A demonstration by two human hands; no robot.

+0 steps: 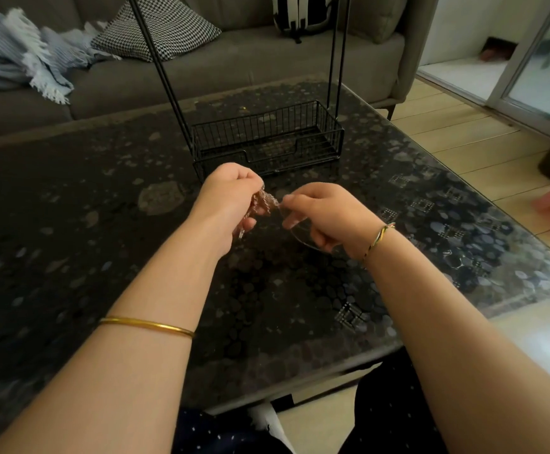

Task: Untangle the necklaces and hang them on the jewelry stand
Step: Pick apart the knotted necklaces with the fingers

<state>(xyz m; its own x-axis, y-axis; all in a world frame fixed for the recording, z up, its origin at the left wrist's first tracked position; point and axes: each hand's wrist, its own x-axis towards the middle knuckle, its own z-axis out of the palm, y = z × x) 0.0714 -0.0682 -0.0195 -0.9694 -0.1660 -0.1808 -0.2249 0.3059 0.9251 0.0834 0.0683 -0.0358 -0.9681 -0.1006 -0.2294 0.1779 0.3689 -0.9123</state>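
Both hands are raised over the dark glass table (103, 244), just in front of the jewelry stand (267, 139). My left hand (227, 198) grips a bunched tangle of necklaces (264, 201), pinkish and silvery. A thin chain (295, 232) runs from the tangle to my right hand (323, 214), which pinches it and lets a loop sag below its fingers. The stand is black wire, with a basket at its base and tall uprights (159, 70) that leave the frame at the top; its hanging bar is out of view.
A grey sofa (234, 67) runs behind the table with a blue fringed blanket (21, 57) and patterned cushions (155, 31). The table's right edge (496, 204) borders a light wooden floor. My knees sit under the near edge.
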